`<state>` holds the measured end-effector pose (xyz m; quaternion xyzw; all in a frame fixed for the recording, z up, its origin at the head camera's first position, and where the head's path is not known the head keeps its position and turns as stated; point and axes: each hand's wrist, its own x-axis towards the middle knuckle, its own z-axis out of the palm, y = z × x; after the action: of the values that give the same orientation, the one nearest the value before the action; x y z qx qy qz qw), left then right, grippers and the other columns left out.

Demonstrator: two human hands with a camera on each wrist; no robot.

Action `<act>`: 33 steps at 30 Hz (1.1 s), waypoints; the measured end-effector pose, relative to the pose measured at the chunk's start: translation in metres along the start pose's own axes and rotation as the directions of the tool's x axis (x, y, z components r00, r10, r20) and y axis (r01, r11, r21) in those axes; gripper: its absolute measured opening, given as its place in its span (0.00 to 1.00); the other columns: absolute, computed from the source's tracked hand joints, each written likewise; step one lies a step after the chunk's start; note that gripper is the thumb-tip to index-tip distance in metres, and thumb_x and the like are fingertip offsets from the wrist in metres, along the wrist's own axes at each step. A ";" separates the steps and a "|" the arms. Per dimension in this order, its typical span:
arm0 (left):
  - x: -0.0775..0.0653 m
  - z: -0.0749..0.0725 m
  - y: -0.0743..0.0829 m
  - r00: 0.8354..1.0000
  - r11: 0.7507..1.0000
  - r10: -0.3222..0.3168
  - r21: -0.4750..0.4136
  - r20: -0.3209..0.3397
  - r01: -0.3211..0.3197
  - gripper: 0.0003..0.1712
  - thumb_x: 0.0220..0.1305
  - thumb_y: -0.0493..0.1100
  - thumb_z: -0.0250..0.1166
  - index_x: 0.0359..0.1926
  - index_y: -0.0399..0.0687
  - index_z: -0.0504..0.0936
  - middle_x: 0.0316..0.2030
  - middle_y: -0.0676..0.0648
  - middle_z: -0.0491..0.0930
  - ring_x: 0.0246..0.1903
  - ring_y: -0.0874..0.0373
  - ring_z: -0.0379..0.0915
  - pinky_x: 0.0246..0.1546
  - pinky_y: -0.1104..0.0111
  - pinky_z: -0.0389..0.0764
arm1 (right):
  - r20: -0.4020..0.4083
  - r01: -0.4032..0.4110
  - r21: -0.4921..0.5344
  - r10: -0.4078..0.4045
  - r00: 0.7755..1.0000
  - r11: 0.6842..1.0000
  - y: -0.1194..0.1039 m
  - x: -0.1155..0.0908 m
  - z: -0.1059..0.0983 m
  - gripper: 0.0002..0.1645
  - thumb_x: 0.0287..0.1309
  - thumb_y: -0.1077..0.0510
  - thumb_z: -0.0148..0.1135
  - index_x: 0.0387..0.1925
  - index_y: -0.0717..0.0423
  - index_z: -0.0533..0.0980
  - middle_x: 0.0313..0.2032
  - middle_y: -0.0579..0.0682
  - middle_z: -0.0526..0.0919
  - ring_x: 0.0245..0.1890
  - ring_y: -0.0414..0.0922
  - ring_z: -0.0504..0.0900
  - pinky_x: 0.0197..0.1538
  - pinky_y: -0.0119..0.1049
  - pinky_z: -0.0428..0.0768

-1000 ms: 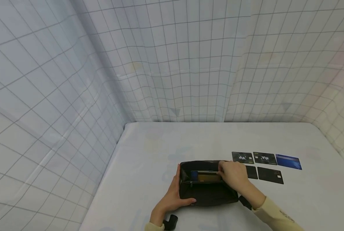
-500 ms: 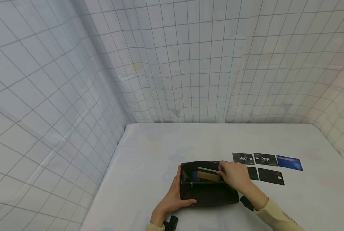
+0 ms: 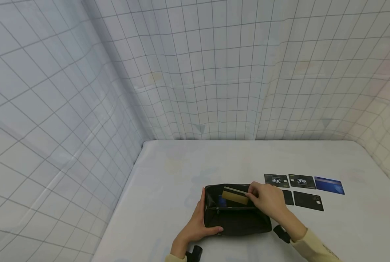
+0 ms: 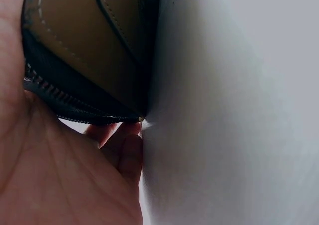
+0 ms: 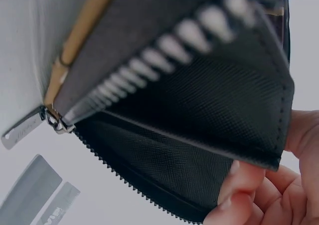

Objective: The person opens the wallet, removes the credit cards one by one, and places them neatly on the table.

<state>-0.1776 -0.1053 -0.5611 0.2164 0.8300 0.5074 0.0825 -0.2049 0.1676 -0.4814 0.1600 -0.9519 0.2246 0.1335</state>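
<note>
In the head view a black zip wallet [image 3: 237, 222] lies spread open on the white table. My left hand [image 3: 195, 225] grips its left end, thumb on the near flap and fingers along the outer side. The left wrist view shows the palm [image 4: 65, 170] against the zip edge and brown lining. Between finger and thumb, my right hand [image 3: 267, 198] pinches a gold bank card [image 3: 235, 197], tilted in the wallet's mouth. A blue card [image 3: 222, 201] shows deeper inside. The right wrist view has the curled fingers [image 5: 239, 195] at the wallet's edge; the gold card is hidden there.
Right of the wallet lie two black VIP cards [image 3: 302, 181], a blue card [image 3: 330, 185] and a plain black card [image 3: 308, 201]. Another black card [image 3: 288, 197] is partly behind my right hand. Grid-patterned white cloth [image 3: 198, 91] hangs around the table.
The gold card has risen and tilted within the wallet, drawn up by my right hand, and more of its face shows. My left hand keeps its grip on the wallet.
</note>
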 end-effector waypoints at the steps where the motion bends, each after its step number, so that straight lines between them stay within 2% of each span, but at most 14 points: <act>1: 0.000 0.000 0.000 1.000 1.000 0.003 0.002 -0.002 -0.003 0.73 0.50 0.55 0.74 0.73 0.61 0.21 0.72 0.43 0.42 0.69 0.41 0.42 0.56 0.36 0.54 | -0.003 -0.003 0.005 0.003 1.000 1.000 0.000 0.000 0.000 0.12 0.49 0.53 0.73 0.21 0.43 0.75 0.14 0.33 0.72 0.10 0.34 0.61 0.13 0.31 0.58; 7: 0.001 0.000 -0.001 1.000 1.000 -0.007 0.009 -0.004 0.007 0.73 0.50 0.55 0.74 0.73 0.58 0.22 0.72 0.43 0.40 0.69 0.41 0.41 0.56 0.36 0.54 | -0.035 -0.013 0.048 0.015 0.999 0.999 0.002 -0.002 -0.001 0.11 0.49 0.54 0.73 0.23 0.42 0.75 0.17 0.34 0.75 0.10 0.34 0.60 0.13 0.30 0.56; 16: 0.000 0.000 0.000 0.999 0.999 -0.040 0.005 -0.002 0.040 0.71 0.50 0.55 0.74 0.73 0.62 0.23 0.73 0.43 0.38 0.69 0.39 0.39 0.55 0.34 0.54 | -0.044 -0.042 0.097 0.046 0.998 0.994 0.002 -0.002 -0.002 0.10 0.54 0.54 0.69 0.27 0.44 0.74 0.20 0.35 0.77 0.10 0.34 0.61 0.13 0.31 0.56; 26: 0.000 0.000 0.003 1.000 1.000 -0.031 0.001 -0.004 0.031 0.71 0.51 0.56 0.73 0.73 0.59 0.23 0.73 0.41 0.38 0.69 0.38 0.39 0.54 0.33 0.54 | -0.017 -0.064 0.126 0.067 0.998 0.990 0.003 -0.002 -0.003 0.09 0.55 0.54 0.68 0.28 0.45 0.73 0.20 0.34 0.76 0.11 0.34 0.62 0.13 0.31 0.57; 33: 0.000 0.000 0.003 1.000 1.000 -0.022 0.009 -0.010 0.022 0.71 0.50 0.57 0.73 0.73 0.66 0.22 0.72 0.42 0.39 0.69 0.39 0.40 0.55 0.35 0.54 | 0.026 -0.064 0.184 0.060 0.998 0.981 0.006 -0.003 -0.005 0.09 0.57 0.53 0.67 0.30 0.45 0.73 0.20 0.33 0.75 0.13 0.34 0.63 0.14 0.31 0.58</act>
<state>-0.1768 -0.1041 -0.5589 0.2050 0.8349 0.5039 0.0829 -0.2039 0.1758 -0.4804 0.1441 -0.9328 0.3143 0.1014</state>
